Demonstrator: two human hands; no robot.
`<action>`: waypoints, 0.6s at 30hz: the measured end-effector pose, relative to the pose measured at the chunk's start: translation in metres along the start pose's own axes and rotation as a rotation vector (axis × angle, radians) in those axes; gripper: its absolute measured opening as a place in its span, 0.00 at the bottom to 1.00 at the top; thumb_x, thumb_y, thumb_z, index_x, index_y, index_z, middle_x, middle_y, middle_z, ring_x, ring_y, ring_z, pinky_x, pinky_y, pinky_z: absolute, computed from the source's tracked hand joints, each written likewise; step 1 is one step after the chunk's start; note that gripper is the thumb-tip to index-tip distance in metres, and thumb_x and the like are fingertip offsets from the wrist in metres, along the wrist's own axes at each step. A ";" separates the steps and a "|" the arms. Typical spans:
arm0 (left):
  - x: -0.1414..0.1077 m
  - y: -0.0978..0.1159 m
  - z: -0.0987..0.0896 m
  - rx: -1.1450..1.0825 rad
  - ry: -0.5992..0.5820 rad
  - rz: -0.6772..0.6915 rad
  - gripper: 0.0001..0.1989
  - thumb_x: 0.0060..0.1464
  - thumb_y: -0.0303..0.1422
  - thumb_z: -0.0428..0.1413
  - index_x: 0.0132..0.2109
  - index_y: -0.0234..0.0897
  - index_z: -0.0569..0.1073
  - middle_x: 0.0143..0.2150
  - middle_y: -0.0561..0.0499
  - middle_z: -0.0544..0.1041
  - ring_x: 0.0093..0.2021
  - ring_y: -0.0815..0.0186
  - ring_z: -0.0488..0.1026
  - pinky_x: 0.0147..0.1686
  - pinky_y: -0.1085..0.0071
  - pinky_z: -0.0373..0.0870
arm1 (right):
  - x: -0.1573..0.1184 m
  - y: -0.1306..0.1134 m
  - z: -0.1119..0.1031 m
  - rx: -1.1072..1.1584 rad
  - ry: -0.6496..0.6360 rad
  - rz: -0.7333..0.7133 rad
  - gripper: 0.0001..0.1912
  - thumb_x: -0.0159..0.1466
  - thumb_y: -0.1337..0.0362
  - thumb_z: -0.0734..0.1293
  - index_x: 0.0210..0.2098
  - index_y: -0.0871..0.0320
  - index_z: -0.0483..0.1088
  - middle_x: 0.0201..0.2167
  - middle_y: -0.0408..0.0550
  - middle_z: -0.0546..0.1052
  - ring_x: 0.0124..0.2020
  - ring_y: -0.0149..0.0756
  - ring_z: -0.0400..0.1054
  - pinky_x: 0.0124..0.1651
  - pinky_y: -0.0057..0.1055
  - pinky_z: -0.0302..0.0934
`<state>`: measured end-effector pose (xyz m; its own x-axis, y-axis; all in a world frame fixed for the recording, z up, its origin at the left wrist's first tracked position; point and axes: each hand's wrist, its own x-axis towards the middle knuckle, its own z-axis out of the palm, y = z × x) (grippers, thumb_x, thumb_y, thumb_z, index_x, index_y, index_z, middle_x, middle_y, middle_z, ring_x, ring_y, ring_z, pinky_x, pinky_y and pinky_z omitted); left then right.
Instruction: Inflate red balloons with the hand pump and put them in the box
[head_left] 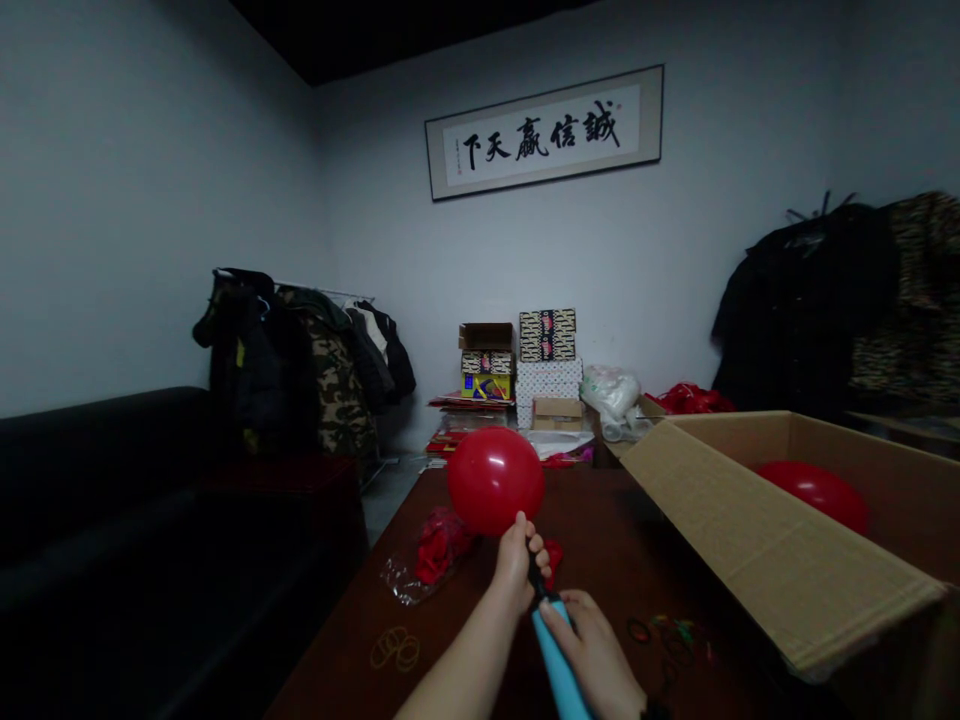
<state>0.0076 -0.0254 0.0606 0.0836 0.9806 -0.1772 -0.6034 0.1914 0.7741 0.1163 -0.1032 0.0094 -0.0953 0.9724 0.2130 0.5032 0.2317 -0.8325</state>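
Observation:
An inflated red balloon (495,480) stands over the table just beyond my left hand (519,562). The fingers of that hand are closed round the balloon's neck, where it meets the black nozzle of a pump (534,575). My right hand (589,640) is wrapped round the light blue body of the hand pump (556,655), which slopes down toward me. Left of the balloon lies a clear plastic bag with red balloons (439,545). A bit of red material (553,560) shows behind my left hand.
Rubber bands (395,649) lie on the brown table (450,620), with small coloured loops (679,635) at right. An open cardboard box (720,520) holds another red balloon (814,492). Stacked boxes (547,370) stand at the back; a black sofa (97,500) is on the left.

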 end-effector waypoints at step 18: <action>0.012 -0.012 -0.005 0.070 0.035 0.026 0.22 0.52 0.53 0.54 0.28 0.41 0.56 0.17 0.62 0.56 0.14 0.75 0.51 0.17 0.75 0.46 | -0.024 0.007 0.001 -0.104 -0.054 0.051 0.30 0.62 0.41 0.52 0.38 0.62 0.70 0.39 0.58 0.74 0.44 0.46 0.68 0.51 0.36 0.56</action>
<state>0.0121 -0.0163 0.0458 0.0398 0.9835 -0.1767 -0.5483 0.1693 0.8189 0.1212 -0.1247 -0.0019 -0.1123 0.9835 0.1417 0.5945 0.1808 -0.7835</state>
